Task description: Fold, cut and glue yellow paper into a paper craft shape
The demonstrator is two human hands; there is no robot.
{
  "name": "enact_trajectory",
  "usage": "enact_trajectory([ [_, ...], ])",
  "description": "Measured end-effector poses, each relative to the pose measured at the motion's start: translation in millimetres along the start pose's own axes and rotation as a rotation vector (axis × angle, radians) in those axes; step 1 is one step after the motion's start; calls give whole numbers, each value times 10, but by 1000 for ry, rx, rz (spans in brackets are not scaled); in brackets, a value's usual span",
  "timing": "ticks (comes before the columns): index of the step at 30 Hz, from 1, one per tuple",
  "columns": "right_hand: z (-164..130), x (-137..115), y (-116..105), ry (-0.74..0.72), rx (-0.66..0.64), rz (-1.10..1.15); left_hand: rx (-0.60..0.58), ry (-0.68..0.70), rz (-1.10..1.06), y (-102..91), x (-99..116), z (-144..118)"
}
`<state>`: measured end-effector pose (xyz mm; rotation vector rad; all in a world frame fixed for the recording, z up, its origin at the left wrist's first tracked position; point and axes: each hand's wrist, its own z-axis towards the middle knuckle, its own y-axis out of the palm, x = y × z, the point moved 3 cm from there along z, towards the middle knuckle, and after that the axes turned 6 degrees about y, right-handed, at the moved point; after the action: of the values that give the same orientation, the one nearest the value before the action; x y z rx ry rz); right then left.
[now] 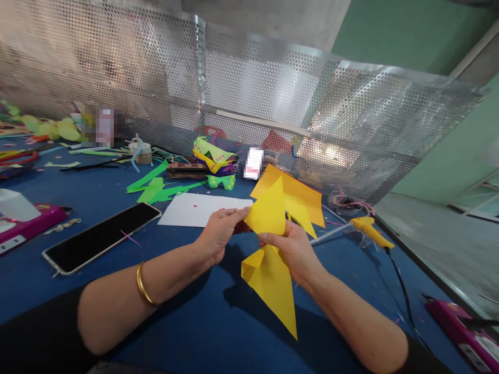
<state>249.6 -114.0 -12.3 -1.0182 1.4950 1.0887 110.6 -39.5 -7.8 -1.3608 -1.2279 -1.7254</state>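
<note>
Between my hands is a yellow paper bow (275,283), pinched at its middle, with one pointed wing up and one hanging down. My left hand (220,231) is closed, its thumb and fingertips gripping the upper wing's left corner. At the narrow waist my right hand (298,249) is closed too, its thumb lying across the folded paper. The lower wing curls open at its left edge. Just behind my right hand lie more yellow pieces (298,208) on an orange-yellow sheet (312,200).
A yellow glue gun (372,231) lies to the right, its cord trailing forward. At left are a phone (101,239) and a magenta power strip (31,226). A white sheet (191,208), green strips (156,189) and patterned paper bows (214,156) lie ahead, before a perforated metal screen (257,93).
</note>
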Motion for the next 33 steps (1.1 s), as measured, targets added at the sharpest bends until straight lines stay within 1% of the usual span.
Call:
enact_trajectory([
  [3,1,-11,-18,3,47,14,-44,8,13,36,-8,-35],
  [6,2,-17,-13,-38,61,41,-109,31,80,84,-24,-81],
  [8,-2,-8,4,-57,41,52,-110,39,104,93,-38,-98],
  [11,-9,18,22,-45,6,53,-82,48,119,76,-37,-96],
  [13,-11,23,20,-36,-7,58,-86,44,150,67,-18,-90],
  [15,-13,7,3,-49,7,66,-119,44,205,70,6,-90],
  [19,-23,-58,-28,-74,50,87,-232,34,332,104,5,-105],
  [22,-27,-88,-24,-67,51,107,-271,71,414,113,-19,-100],
  [24,-24,-94,-23,-66,73,121,-280,89,425,113,-33,-91],
  [28,-22,-99,-20,-82,136,135,-296,64,391,115,-46,-97],
  [33,-34,-88,0,-68,89,157,-257,86,472,106,-1,-110],
])
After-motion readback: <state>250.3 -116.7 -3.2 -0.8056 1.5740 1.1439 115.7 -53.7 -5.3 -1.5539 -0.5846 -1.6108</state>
